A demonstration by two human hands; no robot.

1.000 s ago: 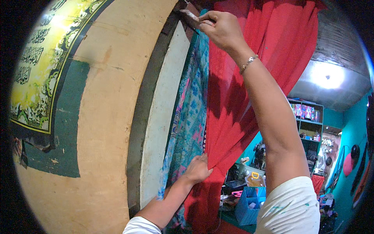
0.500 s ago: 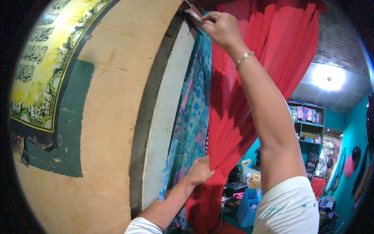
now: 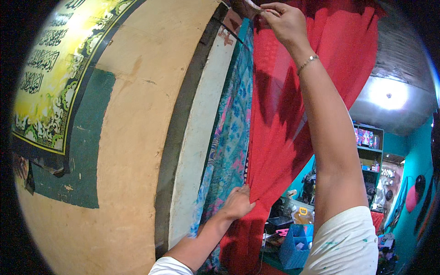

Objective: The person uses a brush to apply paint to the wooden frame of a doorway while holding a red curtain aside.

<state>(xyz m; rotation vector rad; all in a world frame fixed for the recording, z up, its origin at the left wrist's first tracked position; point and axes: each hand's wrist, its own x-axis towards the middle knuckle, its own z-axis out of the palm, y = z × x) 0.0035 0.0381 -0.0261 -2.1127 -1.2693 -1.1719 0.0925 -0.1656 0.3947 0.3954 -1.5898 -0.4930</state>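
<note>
A red curtain point(image 3: 279, 114) hangs in folds from the top of the doorway. Low on its left edge, my left hand point(image 3: 238, 202) is closed on the fabric and draws it in. My right hand point(image 3: 285, 22) is raised high in front of the curtain's top. Its thumb and fingers pinch a small pale, thin item point(image 3: 253, 6), too blurred to name. Behind the red cloth hangs a blue-green flowered curtain point(image 3: 233, 119), alongside the whitish door frame point(image 3: 197, 133).
To the left is a cream wall point(image 3: 137, 114) with a dark green patch and a yellow-black hanging banner point(image 3: 46, 78). Beyond the curtain, right, stand a blue divided box point(image 3: 293, 250), shelves point(image 3: 370, 142) and a lit ceiling bulb point(image 3: 388, 95).
My right hand has moved right and slightly up, away from the frame's top corner, with the pale item. My left hand keeps its hold on the red curtain.
</note>
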